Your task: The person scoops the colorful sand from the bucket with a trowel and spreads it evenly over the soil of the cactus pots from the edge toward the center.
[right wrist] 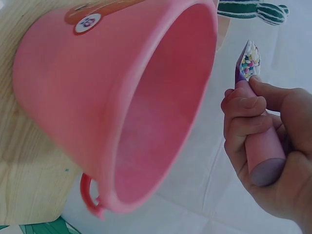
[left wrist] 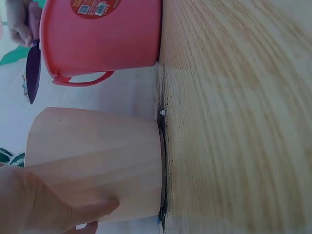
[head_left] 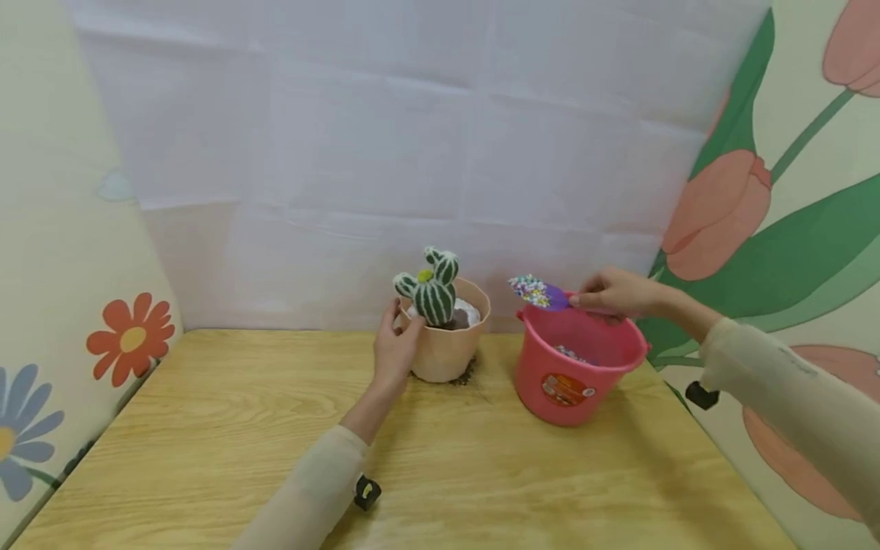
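A peach flowerpot (head_left: 445, 354) stands near the back of the table, with a green-and-white striped knitted cactus (head_left: 435, 303) and white material inside. My left hand (head_left: 397, 347) holds the pot by its left side; in the left wrist view the thumb (left wrist: 100, 208) lies along its wall. In my right hand (head_left: 615, 294) is a small trowel (head_left: 558, 299) with a purple blade and pink handle (right wrist: 263, 152). Multicoloured pebbles (head_left: 531, 290) are heaped on the blade, which is above the left rim of a pink bucket (head_left: 539, 374). More pebbles (head_left: 571, 354) show inside the bucket.
Dark soil crumbs (head_left: 469, 374) lie around the pot's base on the wooden table (head_left: 206, 428). A white cloth (head_left: 371, 153) hangs behind, and flower-patterned walls rise at both sides. The bucket's handle (left wrist: 92, 82) hangs against its side.
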A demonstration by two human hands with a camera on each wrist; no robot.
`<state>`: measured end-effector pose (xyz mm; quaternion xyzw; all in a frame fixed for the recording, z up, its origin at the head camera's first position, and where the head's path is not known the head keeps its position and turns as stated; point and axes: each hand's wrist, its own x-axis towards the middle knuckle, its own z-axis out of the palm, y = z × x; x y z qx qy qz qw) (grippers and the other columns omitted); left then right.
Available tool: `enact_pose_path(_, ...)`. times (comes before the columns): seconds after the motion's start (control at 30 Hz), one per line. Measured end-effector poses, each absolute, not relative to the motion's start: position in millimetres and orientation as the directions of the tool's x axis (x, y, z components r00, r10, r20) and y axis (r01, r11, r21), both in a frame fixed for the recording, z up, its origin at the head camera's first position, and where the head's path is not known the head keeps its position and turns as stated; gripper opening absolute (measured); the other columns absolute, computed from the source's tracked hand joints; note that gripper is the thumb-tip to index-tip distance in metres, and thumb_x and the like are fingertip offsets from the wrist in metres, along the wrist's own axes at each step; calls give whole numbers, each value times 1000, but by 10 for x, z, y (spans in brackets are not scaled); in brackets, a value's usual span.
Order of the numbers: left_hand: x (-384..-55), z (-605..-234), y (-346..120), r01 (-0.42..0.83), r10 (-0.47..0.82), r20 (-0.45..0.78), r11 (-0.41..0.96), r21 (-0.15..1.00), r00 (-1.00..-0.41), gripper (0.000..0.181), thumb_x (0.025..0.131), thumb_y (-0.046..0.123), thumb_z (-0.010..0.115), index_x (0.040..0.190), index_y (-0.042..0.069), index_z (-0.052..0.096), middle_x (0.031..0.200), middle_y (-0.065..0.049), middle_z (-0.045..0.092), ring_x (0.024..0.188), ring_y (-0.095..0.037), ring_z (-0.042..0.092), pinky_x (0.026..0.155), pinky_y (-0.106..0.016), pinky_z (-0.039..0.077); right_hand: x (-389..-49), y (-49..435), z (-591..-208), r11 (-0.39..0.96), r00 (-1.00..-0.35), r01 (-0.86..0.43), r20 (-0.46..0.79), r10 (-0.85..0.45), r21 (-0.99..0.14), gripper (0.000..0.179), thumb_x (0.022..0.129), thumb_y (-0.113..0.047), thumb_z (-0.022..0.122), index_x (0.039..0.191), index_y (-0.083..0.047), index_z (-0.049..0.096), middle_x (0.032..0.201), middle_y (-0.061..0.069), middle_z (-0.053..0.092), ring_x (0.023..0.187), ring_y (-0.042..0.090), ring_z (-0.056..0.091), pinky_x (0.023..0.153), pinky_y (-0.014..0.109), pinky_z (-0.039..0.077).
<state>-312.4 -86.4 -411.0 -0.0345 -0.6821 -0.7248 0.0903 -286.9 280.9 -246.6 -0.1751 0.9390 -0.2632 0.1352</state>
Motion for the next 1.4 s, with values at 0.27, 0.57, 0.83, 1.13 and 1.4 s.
enact_pose_path(0.27,-3104,-4094,-784,185,-92,178,-75,980,-980,72,97,26,63,161,16,31,162,-6,32,138,-36,39,106,-50,43,-3047,2620,-2516,789,-891,-302,-137,-434,-535,33,105,-27,59,82,-6,69,62,7,56,52,14,49,49,27,46)
enact_pose_path(0.57,-3096,-4081,-724,181,-100,172,-87,980,-980,73,93,24,66,159,13,35,159,-9,36,135,-34,42,105,-48,44,-3206,2468,-2592,762,-887,-328,-95,-452,-558,31,104,-20,59,88,4,70,62,6,58,50,12,50,46,23,44)
enact_pose_path(0.83,-3063,-4061,-689,188,-104,178,-99,977,-978,72,92,21,67,157,10,38,157,-11,39,134,-35,43,105,-48,44,-3296,2317,-2641,772,-902,-310,-84,-423,-555,33,103,-20,61,85,6,70,58,8,57,47,12,49,45,24,42)
enact_pose_path(1.13,-3040,-4074,-679,173,-105,160,-130,976,-982,71,90,19,68,155,10,41,155,-13,40,132,-35,44,104,-48,44,-3407,2188,-2747,773,-924,-287,-48,-379,-566,36,101,-18,63,68,-4,66,57,7,58,45,11,48,43,23,41)
enact_pose_path(1.4,-3014,-4052,-690,173,-113,159,-122,977,-981,71,89,19,68,155,10,41,155,-12,41,131,-35,45,102,-47,46,-3459,2133,-2780,784,-929,-300,-18,-368,-544,34,100,-16,64,68,-4,66,58,6,58,44,8,45,42,21,40)
